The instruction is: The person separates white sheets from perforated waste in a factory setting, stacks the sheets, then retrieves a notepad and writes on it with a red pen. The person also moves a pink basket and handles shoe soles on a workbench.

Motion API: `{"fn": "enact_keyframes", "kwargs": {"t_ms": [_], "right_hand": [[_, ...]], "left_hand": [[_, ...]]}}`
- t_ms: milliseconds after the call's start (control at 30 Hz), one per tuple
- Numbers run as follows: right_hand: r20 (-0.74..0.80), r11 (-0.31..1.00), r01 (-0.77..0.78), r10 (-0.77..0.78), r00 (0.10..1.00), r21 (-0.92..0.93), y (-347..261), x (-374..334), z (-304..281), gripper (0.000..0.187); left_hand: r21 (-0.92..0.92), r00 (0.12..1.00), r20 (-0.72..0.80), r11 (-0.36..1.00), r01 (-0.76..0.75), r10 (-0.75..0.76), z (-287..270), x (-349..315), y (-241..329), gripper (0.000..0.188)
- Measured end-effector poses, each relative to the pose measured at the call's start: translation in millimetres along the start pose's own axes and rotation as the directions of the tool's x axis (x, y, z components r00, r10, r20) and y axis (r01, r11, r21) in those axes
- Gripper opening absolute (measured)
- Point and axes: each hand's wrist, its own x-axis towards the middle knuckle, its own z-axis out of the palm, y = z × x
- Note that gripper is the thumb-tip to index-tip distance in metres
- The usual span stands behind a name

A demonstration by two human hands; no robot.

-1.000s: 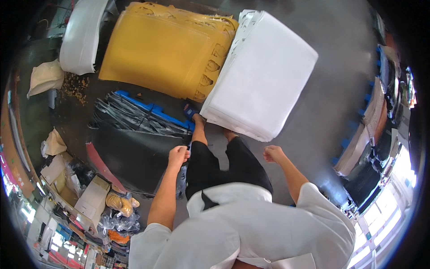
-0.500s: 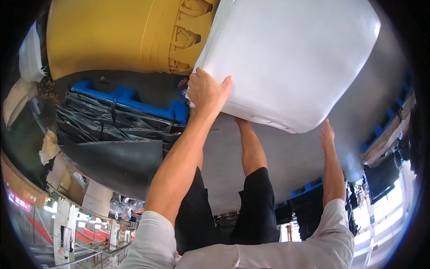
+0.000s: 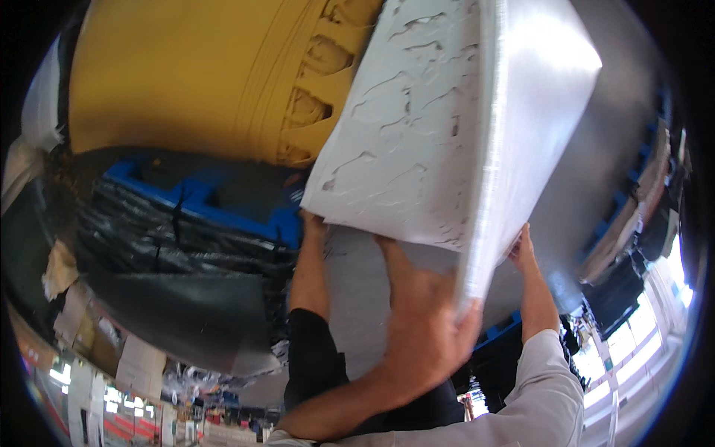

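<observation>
A large white sheet (image 3: pixel 532 97) is lifted along its left side and turned up toward the right. My left hand (image 3: pixel 432 320), somewhat blurred, grips its raised edge at the near end. On the right, my right hand (image 3: pixel 523 247) is at the near edge of this sheet, its fingers partly hidden and seemingly closed on it. Under the lifted part lies a white surface (image 3: pixel 402 149) with rows of curved dents or cut marks. My bare legs and black shorts show below.
To the left stands a tall yellow stack (image 3: pixel 179 82) with cut-out openings along its side. Nearer are a blue pallet (image 3: pixel 201 201), black wrapped layers (image 3: pixel 179 238) and a dark panel (image 3: pixel 179 313). Another blue pallet with stacked material (image 3: pixel 625 201) is at the right rim.
My left hand has moved from the sheet's left corner toward me and rightward, raising that side and uncovering the dented white surface. My right hand, previously apart, has come against the sheet's edge.
</observation>
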Motion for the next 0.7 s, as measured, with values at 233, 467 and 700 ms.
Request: {"fn": "enact_keyframes", "kwargs": {"t_ms": [233, 467, 700], "right_hand": [[0.351, 0.973, -0.018, -0.066, 0.934, 0.232, -10, -83, -19, 0.078], [0.096, 0.895, 0.432, -0.442, 0.892, 0.107, -22, -230, -67, 0.05], [0.086, 0.873, 0.471, -0.482, 0.872, 0.125, -25, -439, -175, 0.04]], "left_hand": [[-0.495, 0.783, 0.366, 0.607, 0.622, -0.503, -44, 73, -157, 0.058], [-0.358, 0.768, 0.399, 0.686, 0.633, -0.501, -78, 69, -127, 0.049], [-0.32, 0.805, 0.354, 0.747, 0.583, -0.477, -169, -74, 54, 0.051]]}}
